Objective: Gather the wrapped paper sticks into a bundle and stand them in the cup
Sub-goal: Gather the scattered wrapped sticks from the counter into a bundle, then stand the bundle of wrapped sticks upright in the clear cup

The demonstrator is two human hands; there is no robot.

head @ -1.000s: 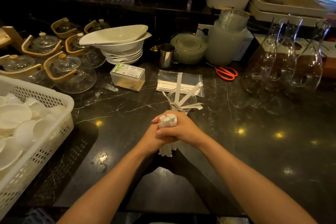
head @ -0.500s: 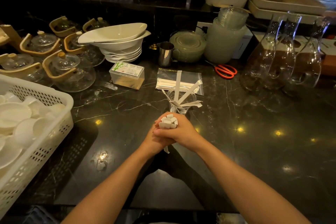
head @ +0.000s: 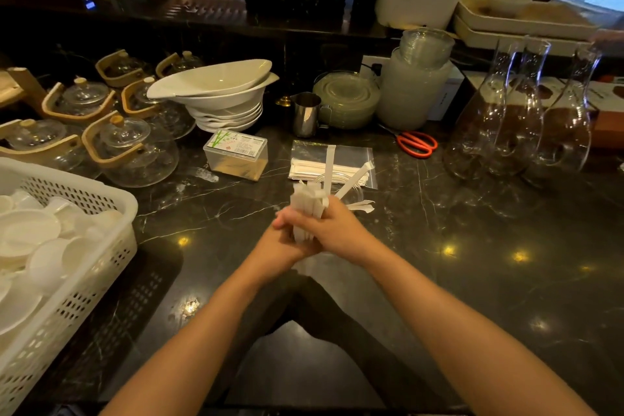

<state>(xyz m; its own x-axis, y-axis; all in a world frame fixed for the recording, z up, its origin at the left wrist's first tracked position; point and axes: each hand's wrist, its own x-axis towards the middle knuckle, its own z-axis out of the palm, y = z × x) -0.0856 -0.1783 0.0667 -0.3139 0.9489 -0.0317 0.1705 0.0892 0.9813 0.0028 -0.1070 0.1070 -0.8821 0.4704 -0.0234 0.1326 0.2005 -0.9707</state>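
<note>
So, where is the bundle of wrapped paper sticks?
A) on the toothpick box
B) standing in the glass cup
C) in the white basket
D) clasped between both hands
D: the left hand and right hand both grip the bundle just short of the glass cup.

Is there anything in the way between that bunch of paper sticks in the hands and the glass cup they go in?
Nothing lies between them: the bundle, gripped by the left hand and right hand, is right in front of the cup. Only the few sticks already leaning in the cup crowd its mouth.
</note>
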